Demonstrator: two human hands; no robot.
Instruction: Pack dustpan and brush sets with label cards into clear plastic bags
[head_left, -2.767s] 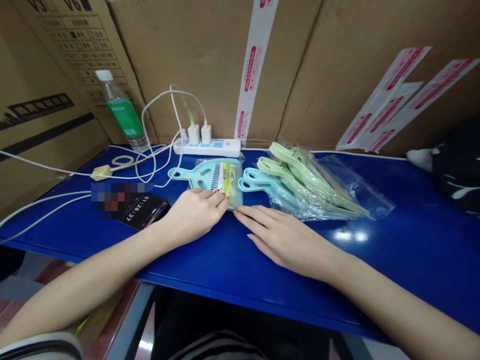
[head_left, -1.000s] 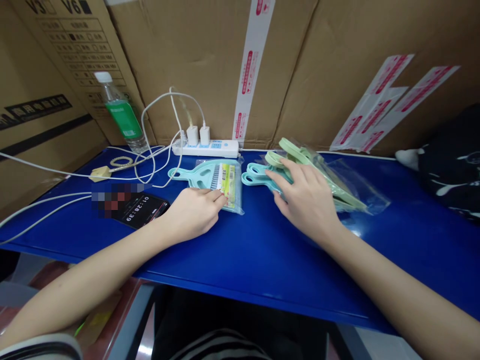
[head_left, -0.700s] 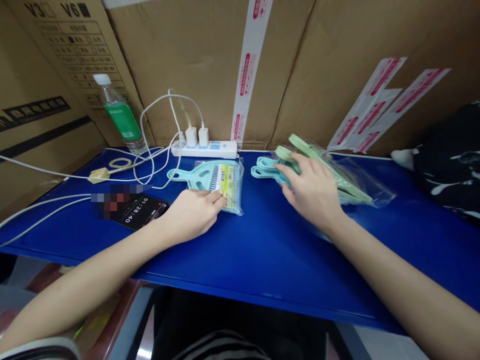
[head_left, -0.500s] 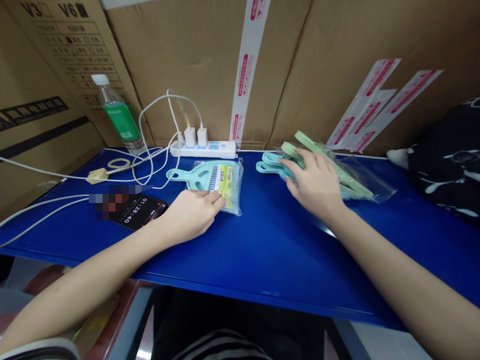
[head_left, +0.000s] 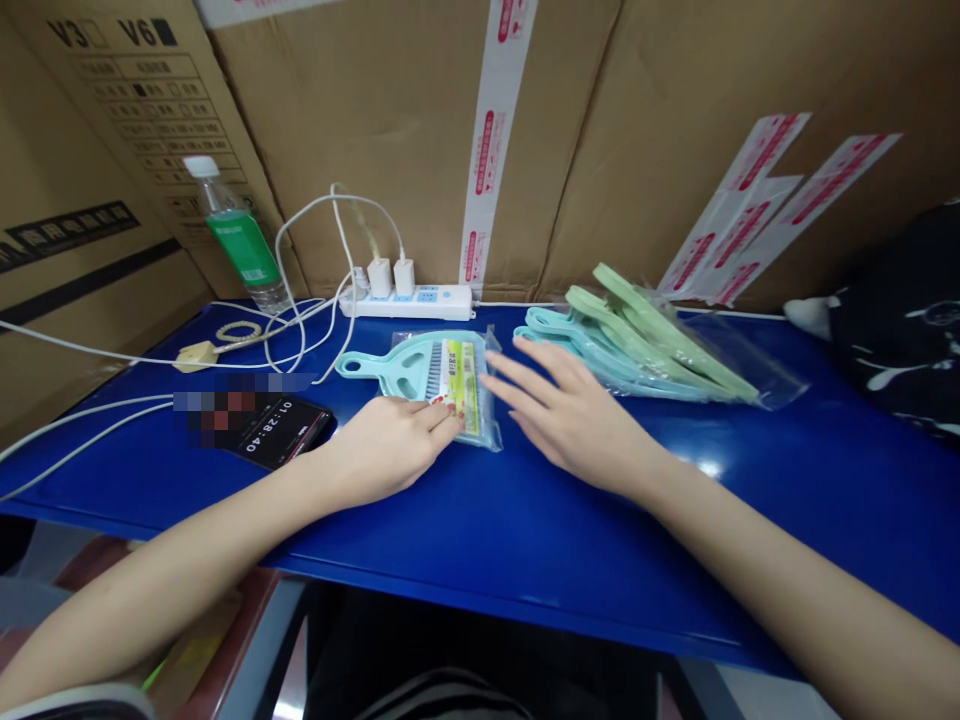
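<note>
A light-blue dustpan and brush set (head_left: 409, 368) in a clear bag with a yellow-green label lies flat on the blue table (head_left: 480, 535). My left hand (head_left: 394, 440) is closed on the bag's near edge, fingers together, thumb mostly hidden. Just right of the bag, my right hand (head_left: 574, 415) is open, fingers spread and pointing at it; whether they touch it I cannot tell. Behind and to the right of that hand lies a stack of bagged dustpan sets, blue ones (head_left: 600, 350) below and green ones (head_left: 667, 330) on top.
A white power strip (head_left: 446, 300) with plugged-in chargers sits along the cardboard wall (head_left: 375, 110). White cables loop left, past a bottle (head_left: 244, 245) with a green label. A phone (head_left: 289, 432) showing a timer lies left of my left hand. Dark patterned fabric (head_left: 900, 320) is at far right.
My right hand has come off the stack and moved left and nearer, to beside the single bagged set. My left hand stays on that set, which has shifted slightly right and toward me.
</note>
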